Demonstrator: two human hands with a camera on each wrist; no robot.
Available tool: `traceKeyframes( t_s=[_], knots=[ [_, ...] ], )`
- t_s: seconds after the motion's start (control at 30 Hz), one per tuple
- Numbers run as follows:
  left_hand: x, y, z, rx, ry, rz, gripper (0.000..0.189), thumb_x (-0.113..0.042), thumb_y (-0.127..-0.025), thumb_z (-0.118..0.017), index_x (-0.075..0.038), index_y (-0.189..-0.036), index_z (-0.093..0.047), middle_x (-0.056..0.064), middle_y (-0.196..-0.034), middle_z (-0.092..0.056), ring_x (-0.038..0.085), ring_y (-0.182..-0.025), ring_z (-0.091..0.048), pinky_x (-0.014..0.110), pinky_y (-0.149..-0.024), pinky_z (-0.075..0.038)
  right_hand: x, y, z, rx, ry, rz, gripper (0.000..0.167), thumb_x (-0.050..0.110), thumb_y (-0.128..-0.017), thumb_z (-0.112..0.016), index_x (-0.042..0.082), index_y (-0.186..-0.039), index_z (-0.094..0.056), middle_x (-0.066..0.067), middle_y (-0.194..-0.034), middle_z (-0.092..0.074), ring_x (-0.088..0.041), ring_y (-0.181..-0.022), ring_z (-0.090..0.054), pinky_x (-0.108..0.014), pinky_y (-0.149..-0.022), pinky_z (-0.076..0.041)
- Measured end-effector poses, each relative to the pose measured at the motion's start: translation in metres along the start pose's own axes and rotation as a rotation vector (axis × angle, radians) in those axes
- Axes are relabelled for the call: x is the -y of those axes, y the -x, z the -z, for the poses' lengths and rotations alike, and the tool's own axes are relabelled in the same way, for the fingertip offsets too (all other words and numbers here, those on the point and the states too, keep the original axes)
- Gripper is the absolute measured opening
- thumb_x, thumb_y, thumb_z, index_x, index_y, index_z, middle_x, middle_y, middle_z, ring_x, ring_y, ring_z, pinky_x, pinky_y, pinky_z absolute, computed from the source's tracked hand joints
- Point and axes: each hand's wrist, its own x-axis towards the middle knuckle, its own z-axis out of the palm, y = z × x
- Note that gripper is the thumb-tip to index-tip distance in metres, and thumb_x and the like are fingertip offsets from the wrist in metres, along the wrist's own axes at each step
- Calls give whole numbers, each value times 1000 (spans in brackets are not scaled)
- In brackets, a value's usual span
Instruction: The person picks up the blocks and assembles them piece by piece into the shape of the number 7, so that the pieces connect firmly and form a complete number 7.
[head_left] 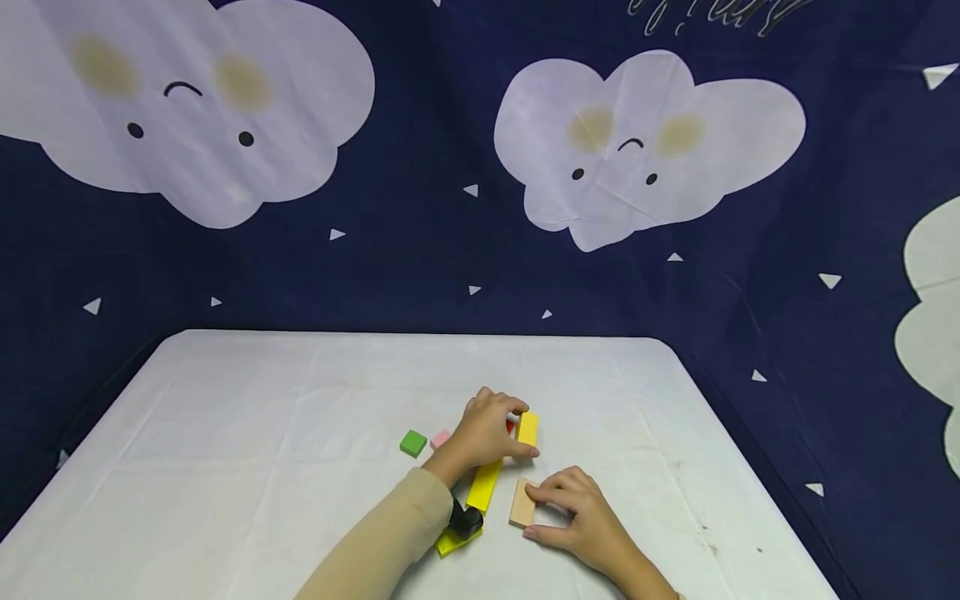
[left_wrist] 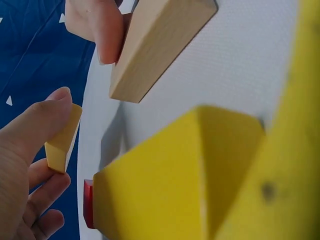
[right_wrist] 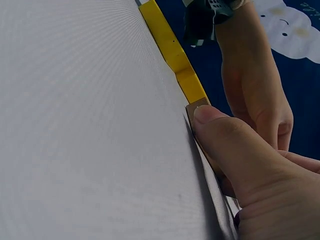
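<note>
My left hand [head_left: 486,432] pinches a small yellow block [head_left: 528,428] between thumb and fingers; that block [left_wrist: 64,142] shows in the left wrist view too. With thumb and fingers, my right hand [head_left: 581,518] grips a plain wooden block [head_left: 521,504] nearer the front. In the right wrist view the right thumb [right_wrist: 220,125] presses on this block, and its far side is hidden. Beneath the left wrist lies a longer yellow block [head_left: 484,487], large and close in the left wrist view. A red block [head_left: 510,426] is mostly covered by the left hand.
Left of the left hand lie a green block [head_left: 413,443] and a partly hidden pink block [head_left: 440,438]. Another yellow piece [head_left: 456,543] sits below the black wrist camera [head_left: 467,522]. The white table [head_left: 262,417] meets a dark blue cloth [head_left: 420,275] behind.
</note>
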Motion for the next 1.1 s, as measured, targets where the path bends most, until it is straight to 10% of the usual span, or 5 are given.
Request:
traceKeyframes(
  t_s=[0.23, 1.1],
  knots=[
    [2, -2, -7, 68, 30, 17, 66, -49, -67, -89, -19, -122, -69, -5, -112, -68, 12, -95, -44, 28, -84, -37, 0, 1, -3, -25, -14, 24, 47, 41, -74, -86, 23, -116, -75, 21, -102, -65, -2, -98, -51, -25, -86, -42],
    [9, 8, -1, 192, -100, -60, 56, -53, -73, -83, -26, -120, -72, -8, -127, -57, 11, -108, -42, 30, -94, -36, 1, 0, -3, -38, -31, 43, 46, 39, -72, -87, 23, -114, -75, 20, -102, -65, -3, -97, -52, -23, -85, -42]
  ],
)
